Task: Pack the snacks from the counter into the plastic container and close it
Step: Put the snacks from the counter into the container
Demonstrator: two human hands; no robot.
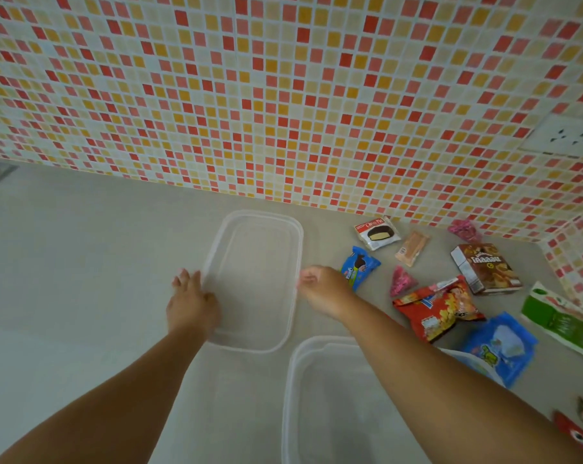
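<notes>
From the head view, both hands are at a clear plastic lid (pixel 253 279) that lies flat on the bench (pixel 82 262). The left hand (pixel 191 301) rests on the lid's left edge with its fingers out straight. The right hand (pixel 320 286) is at the lid's right edge, and its fingers look curled. It is blurry, so I cannot tell if it is pinching the edge.

The plastic container (pixel 333 403) sits open and empty, close to the person, under the right arm. The snacks lie to the right on the bench: a choco pie (pixel 377 233), a blue cookie pack (pixel 359 266), a red chip bag (pixel 439 308), a brown box (pixel 486 267) and a blue bag (pixel 499 348).

The right arm could bump the container, or knock the cookie pack just beside that hand. The thin lid could slide on the smooth bench.

The bench is pale grey. The wall (pixel 283 95) behind has little red, orange and cream tiles, with a white socket (pixel 566 135).
</notes>
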